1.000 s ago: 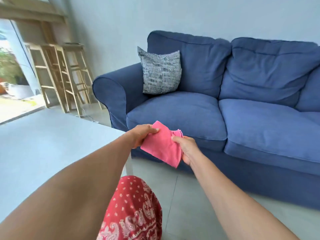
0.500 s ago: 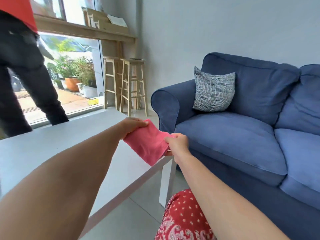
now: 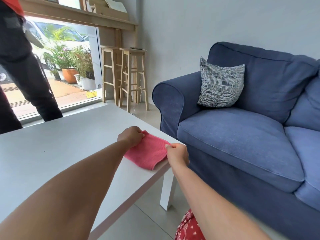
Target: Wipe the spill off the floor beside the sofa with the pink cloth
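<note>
A folded pink cloth [image 3: 147, 154] lies flat on the near right corner of a white table [image 3: 69, 144]. My left hand [image 3: 132, 135] pinches the cloth's far left corner. My right hand [image 3: 177, 153] pinches its right edge, at the table's rim. The blue sofa [image 3: 233, 139] stands just right of the table. Light tiled floor [image 3: 143, 220] shows between table and sofa; I see no spill on it.
A patterned grey cushion [image 3: 220, 83] leans in the sofa's left corner. Two wooden stools [image 3: 126, 77] stand by the wall behind the table. A person in dark trousers [image 3: 26, 70] stands at the far left by the glass door. My red patterned skirt [image 3: 188, 227] is below.
My view swung left from the sofa toward the table. Both hands carried the cloth from mid-air down onto the table's corner, where it now lies flat.
</note>
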`<move>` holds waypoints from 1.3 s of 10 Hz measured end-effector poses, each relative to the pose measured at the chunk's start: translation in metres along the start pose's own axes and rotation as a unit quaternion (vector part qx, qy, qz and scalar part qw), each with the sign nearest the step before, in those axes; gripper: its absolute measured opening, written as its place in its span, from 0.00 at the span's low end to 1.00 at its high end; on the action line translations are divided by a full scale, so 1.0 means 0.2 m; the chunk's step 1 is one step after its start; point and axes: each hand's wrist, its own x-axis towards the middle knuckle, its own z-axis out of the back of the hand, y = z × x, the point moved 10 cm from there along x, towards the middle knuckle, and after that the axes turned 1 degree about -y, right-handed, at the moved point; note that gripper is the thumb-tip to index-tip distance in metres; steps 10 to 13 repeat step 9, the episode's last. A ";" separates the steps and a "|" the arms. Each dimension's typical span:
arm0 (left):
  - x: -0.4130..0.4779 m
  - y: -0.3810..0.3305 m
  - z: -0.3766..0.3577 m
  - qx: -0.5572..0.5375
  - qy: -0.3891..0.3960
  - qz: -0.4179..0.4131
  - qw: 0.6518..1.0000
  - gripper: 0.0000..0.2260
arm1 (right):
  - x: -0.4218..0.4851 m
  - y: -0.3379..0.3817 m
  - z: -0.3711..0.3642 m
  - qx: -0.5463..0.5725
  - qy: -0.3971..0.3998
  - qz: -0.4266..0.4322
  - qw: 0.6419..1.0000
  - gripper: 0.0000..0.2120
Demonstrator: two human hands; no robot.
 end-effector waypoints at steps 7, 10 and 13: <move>0.22 -0.12 -0.18 0.077 -0.041 0.009 0.996 0.12 | 0.24 -0.15 0.04 0.043 -0.016 -0.060 0.997 0.06; 0.09 -0.33 -0.12 0.132 -0.138 -0.014 0.982 0.20 | 0.25 -0.17 0.12 0.144 -0.013 -0.056 0.988 0.10; 0.09 -0.33 -0.12 0.132 -0.138 -0.014 0.982 0.20 | 0.25 -0.17 0.12 0.144 -0.013 -0.056 0.988 0.10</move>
